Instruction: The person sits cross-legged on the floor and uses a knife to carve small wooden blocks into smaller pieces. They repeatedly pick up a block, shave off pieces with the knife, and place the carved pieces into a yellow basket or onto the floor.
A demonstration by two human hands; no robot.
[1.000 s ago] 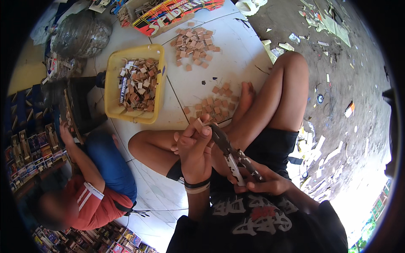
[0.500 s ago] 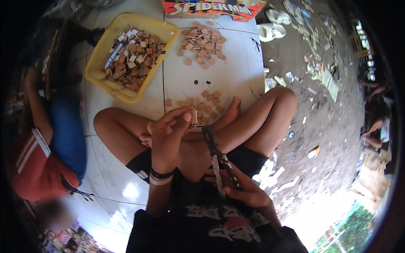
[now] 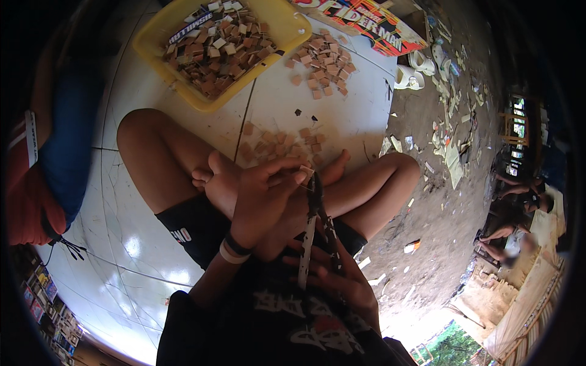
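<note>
Off to the far left a second person (image 3: 43,165) in a blue and red top sits at the edge of the white tiled floor (image 3: 122,238), seen only in part. Further along at the top stands a yellow plastic tub (image 3: 287,24) heaped with small brown and pale square pieces. The person wearing the camera sits cross-legged on the tiles, bare knees spread wide. The left hand (image 3: 262,201) is raised above the crossed feet, its fingers (image 3: 292,178) curled close together and pinching a small square piece (image 3: 305,171) at the tips, just against the tip of the tool. Two bands circle that wrist. Beyond the feet a loose scatter of brown squares (image 3: 278,146) lies on the tiles, and another pile of squares (image 3: 320,67) sits higher up, just beside the tub. The right hand (image 3: 336,274) sits lower, near the belly, fingers wrapped about the handles of a pair of dark pliers (image 3: 314,213) whose nose points up to the pinched piece; how far the handles are squeezed I cannot tell. A colourful printed board (image 3: 366,24) lies at the top, with a pale sandal (image 3: 421,61) beside it. To the right the tiles give way to bare dirt ground (image 3: 439,207) littered with scraps.
</note>
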